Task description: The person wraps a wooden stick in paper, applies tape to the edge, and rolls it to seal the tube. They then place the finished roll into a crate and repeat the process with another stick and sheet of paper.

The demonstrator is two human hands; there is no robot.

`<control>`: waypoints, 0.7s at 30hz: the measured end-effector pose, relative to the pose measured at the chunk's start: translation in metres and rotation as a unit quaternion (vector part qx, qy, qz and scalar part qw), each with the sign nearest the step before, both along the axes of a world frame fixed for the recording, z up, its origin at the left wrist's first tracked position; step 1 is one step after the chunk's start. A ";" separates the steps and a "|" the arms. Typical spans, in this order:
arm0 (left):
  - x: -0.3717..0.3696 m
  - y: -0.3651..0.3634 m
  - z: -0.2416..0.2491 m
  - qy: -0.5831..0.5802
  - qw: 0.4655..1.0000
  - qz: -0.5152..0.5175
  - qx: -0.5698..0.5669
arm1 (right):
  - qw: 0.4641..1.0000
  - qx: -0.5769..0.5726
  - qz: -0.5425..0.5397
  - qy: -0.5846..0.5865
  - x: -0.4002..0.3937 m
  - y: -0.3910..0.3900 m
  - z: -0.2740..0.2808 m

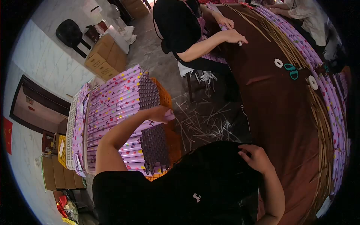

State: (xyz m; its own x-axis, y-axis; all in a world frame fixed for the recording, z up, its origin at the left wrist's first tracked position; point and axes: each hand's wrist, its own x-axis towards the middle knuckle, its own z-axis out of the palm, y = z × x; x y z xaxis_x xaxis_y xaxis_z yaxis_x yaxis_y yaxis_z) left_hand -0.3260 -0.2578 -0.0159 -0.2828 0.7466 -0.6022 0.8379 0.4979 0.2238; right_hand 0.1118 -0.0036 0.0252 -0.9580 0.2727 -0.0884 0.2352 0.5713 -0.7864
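My left hand (159,113) is over a big stack of purple printed tubes (112,97) with dark round ends facing right. Its fingers are closed round one purple tube (170,115), whose end sticks out past the hand. The rest of that tube is partly hidden by my forearm. My right hand (257,156) rests beside my black shirt at the near edge of the brown-covered table (277,116). Its fingers are loosely bent and apart, with nothing seen between them.
Orange crates (164,95) and a white basket (70,120) hold the stack. White strips (202,122) litter the floor. On the table lie teal scissors (291,71), tape rolls (278,63), brown strips (318,123) and purple lengths (332,105). A co-worker (180,30) works across from me.
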 end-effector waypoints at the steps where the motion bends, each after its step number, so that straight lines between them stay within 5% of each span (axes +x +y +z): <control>1: -0.002 0.010 -0.011 -0.034 0.999 -0.023 -0.005 | 1.000 0.003 -0.003 0.003 0.000 0.000 0.002; 7: 0.098 0.078 0.033 -0.097 0.983 -0.133 0.077 | 0.999 -0.052 -0.005 -0.011 -0.006 0.002 0.004; 13: 0.221 0.116 0.095 -0.133 0.946 -0.283 0.085 | 0.952 -0.292 -0.086 0.039 -0.027 0.010 0.006; 17: 0.281 0.110 0.100 -0.112 0.892 -0.425 0.106 | 0.956 -0.289 0.042 -0.020 -0.069 0.001 0.018; 20: 0.319 0.108 0.115 -0.077 0.853 -0.511 0.071 | 0.887 -0.400 0.174 -0.149 -0.104 -0.024 -0.013; 21: 0.326 0.101 0.111 -0.095 0.845 -0.506 0.144 | 0.854 -0.442 0.211 -0.176 -0.110 -0.035 -0.001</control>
